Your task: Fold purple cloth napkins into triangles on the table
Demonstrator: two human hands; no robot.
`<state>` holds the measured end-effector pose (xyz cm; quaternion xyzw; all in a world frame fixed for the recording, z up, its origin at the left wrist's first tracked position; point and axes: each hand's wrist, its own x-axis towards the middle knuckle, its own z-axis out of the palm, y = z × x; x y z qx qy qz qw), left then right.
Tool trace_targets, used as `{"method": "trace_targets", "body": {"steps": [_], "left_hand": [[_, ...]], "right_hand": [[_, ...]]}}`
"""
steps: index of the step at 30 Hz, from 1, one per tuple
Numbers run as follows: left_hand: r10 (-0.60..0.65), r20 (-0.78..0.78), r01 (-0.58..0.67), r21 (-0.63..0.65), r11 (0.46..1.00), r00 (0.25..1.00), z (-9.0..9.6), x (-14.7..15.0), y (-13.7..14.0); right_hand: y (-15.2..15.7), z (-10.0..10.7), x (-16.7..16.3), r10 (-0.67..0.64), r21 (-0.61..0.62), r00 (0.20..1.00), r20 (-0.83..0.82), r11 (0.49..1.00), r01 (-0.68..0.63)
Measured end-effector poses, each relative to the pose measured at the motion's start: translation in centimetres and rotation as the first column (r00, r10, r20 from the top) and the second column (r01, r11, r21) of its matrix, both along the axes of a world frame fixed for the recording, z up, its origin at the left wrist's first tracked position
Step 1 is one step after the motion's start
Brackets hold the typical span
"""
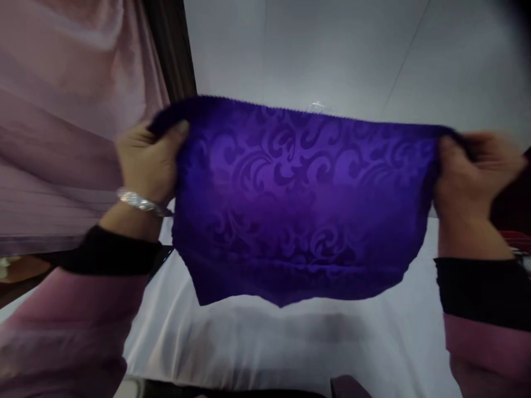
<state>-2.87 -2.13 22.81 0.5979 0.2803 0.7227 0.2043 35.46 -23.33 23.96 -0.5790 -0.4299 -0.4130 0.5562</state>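
A purple patterned cloth (298, 193) with scroll motifs and a jagged cut edge hangs stretched between my two hands, in front of the white surface. My left hand (153, 157) pinches its upper left corner, thumb on the near side. At the upper right corner my right hand (473, 171) grips the fabric the same way, its fingers slightly blurred. The lower edge of the cloth hangs free and wavy. A shiny bracelet (141, 202) circles my left wrist.
Pink drapery (70, 110) hangs at the left beside a dark vertical strip (170, 44). White cloth (282, 348) covers the surface below. A pale panelled wall (323, 50) stands behind. Something red (516, 240) shows at the right edge.
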Motion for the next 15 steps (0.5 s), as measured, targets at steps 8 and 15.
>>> {"method": "trace_targets", "body": {"steps": [8,15], "left_hand": [[-0.194,-0.148,0.121,-0.397,0.910,0.970,-10.4,5.3,9.1],[-0.159,-0.449,-0.089,-0.482,0.872,0.879,-16.9,7.7,11.9]], "right_hand": [[9.5,-9.5,5.3,0.100,-0.355,0.937,-0.334,0.908,-0.223],[12.5,-17.3,6.4,-0.114,-0.557,0.911,-0.396,0.818,-0.140]]}}
